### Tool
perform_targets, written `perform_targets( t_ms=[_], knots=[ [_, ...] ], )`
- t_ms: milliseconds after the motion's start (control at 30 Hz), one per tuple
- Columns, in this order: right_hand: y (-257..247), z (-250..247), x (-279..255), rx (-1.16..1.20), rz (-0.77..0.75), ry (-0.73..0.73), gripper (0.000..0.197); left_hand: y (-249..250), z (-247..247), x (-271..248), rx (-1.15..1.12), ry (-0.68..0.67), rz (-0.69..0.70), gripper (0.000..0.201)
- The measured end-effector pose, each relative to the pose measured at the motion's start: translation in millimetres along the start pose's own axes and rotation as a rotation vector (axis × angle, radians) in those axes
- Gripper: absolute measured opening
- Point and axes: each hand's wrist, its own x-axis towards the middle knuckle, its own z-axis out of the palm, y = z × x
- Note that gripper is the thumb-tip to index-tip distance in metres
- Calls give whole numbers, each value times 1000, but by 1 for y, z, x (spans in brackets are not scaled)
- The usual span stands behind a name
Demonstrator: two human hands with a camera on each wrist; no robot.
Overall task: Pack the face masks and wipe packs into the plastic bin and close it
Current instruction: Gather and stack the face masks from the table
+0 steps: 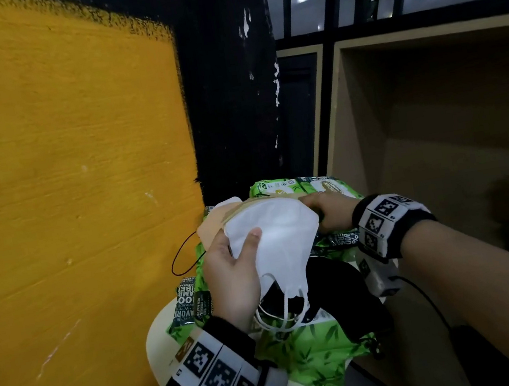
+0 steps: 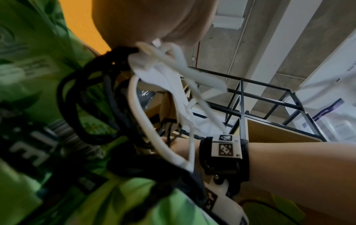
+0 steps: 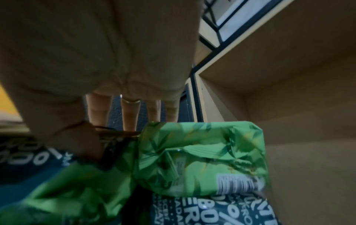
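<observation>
Both my hands hold the stack of face masks [image 1: 272, 233] at lower centre: left hand [image 1: 235, 275] pinching its near-left end, right hand [image 1: 332, 214] gripping the far-right. Wipe packs [image 1: 317, 358] lie directly beneath; no bin shows

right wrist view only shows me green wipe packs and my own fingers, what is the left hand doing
Observer: The left hand holds a mask stack from beneath, with its thumb on the white mask on top.
Operator: and where is the right hand on it
Observer: The right hand holds the stack's far end, above the wipe packs.
Operator: any other mask around
Observer: A black mask shows below the stack, over the wipe packs. I cannot tell whether it is held.
</observation>
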Motion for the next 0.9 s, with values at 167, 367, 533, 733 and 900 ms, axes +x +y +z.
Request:
perform_targets(
  t_ms=[167,367,533,733,900],
  knots=[
    [4,3,2,-35,4,74,36,-3,4,1,-39,-2,-24,25],
    [7,-4,-6,51,19,165,30,-8,9,-1,-99,-17,-57,26],
    [13,-8,-8,105,21,421,50,-8,9,-4,-119,-40,-66,23],
    [19,-22,-21,19,96,508,62,-6,13,-7,-150,-59,-79,25],
    [16,-37,-40,95,194,800,43,-6,18,-11,-165,-121,-90,40]
  ],
)
